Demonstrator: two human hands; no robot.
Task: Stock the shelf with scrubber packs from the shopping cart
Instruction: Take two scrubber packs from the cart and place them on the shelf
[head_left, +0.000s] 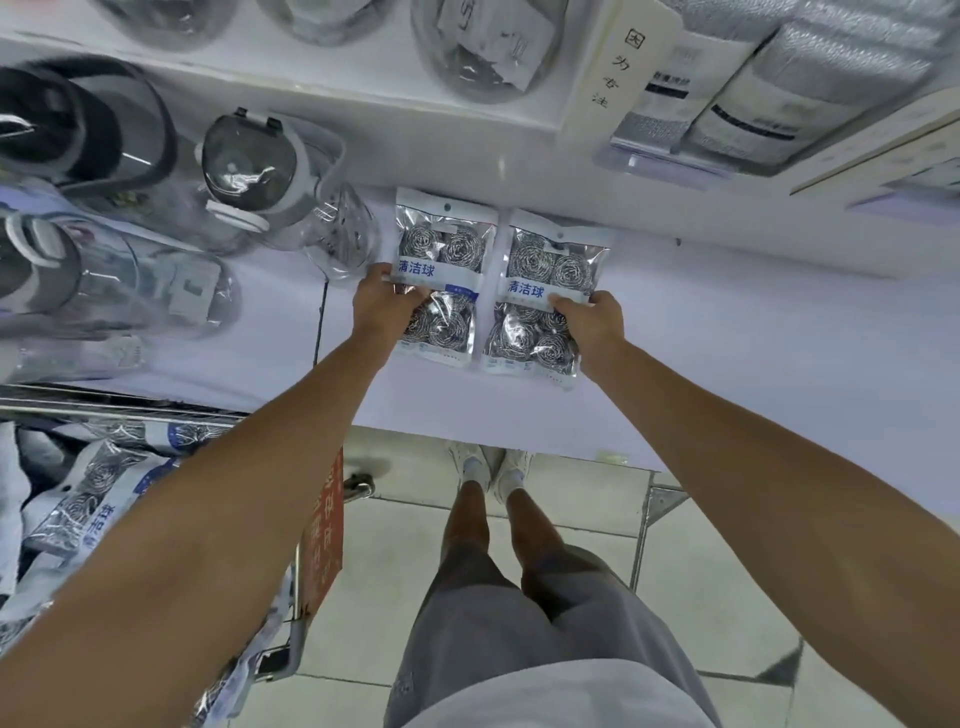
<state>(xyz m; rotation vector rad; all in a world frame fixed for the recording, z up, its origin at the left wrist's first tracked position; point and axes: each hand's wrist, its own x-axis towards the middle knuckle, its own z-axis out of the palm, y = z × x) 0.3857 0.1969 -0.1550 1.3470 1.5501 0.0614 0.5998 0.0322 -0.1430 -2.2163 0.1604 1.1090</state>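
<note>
Lying flat, long axes toward the shelf (727, 322) back, two scrubber packs (441, 270) gripped by left hand (382, 306) and right hand (592, 317).

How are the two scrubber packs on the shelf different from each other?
The left pack reaches farther back on the shelf; the right pack lies nearer its front edge. The left hand grips the left pack at its left edge; the right hand grips the right pack at its right edge. Both look identical, with blue lettering.
</note>
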